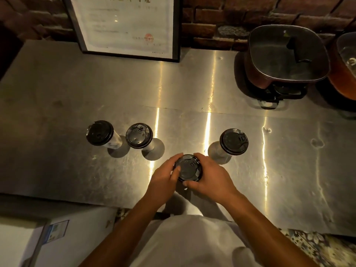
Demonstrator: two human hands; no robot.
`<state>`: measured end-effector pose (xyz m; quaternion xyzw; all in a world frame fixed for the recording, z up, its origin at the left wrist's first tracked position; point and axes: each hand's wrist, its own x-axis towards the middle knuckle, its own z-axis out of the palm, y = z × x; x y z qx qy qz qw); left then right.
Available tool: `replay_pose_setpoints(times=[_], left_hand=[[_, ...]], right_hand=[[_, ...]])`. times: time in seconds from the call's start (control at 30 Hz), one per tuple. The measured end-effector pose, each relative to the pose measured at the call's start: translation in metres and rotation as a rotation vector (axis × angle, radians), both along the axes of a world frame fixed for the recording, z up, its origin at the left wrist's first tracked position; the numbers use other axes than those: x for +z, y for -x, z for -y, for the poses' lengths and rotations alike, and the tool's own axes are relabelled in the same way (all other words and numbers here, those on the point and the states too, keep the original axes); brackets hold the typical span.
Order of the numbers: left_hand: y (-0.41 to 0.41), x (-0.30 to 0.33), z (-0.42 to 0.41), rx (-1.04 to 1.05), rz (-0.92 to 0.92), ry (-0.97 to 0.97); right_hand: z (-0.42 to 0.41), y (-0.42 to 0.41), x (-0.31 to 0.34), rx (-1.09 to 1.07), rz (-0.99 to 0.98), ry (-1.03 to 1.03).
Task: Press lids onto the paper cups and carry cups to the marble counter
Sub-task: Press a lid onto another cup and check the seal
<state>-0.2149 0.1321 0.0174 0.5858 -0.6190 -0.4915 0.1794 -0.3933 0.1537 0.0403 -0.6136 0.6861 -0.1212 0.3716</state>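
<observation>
Near the front of the steel table (212, 93) stands a paper cup, its body hidden under a black lid (188, 167). My left hand (163, 180) grips the lid's left rim, thumb resting on top. My right hand (210, 176) wraps the right rim, fingers curled over the far edge and thumb at the near edge. Three more lidded paper cups stand on the table: one at far left (100, 132), one beside it (139, 135), and one to the right (234, 142) of my hands.
A framed certificate (125, 26) leans against the brick wall at the back. Back right sits a square pot (287, 54) with a glass lid, and an orange pot (344, 68) at the right edge. A white box (28, 241) lies below the table's front left.
</observation>
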Motion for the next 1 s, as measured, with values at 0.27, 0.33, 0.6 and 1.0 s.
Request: replay_pose_setpoints(times=[0.27, 0.33, 0.6, 1.0], left_hand=[[0.013, -0.006, -0.023, 0.038, 0.016, 0.075], [0.018, -0.001, -0.026, 0.065, -0.050, 0.040], [0.000, -0.004, -0.027, 0.085, -0.075, -0.094], [-0.017, -0.001, -0.004, -0.213, 0.057, -0.026]], right_hand=[[0.007, 0.013, 0.001, -0.056, 0.313, -0.136], [0.014, 0.010, 0.001, -0.054, 0.277, -0.113], [-0.003, -0.023, -0.028, -0.201, 0.300, -0.032], [0.010, -0.057, -0.024, -0.504, 0.228, 0.033]])
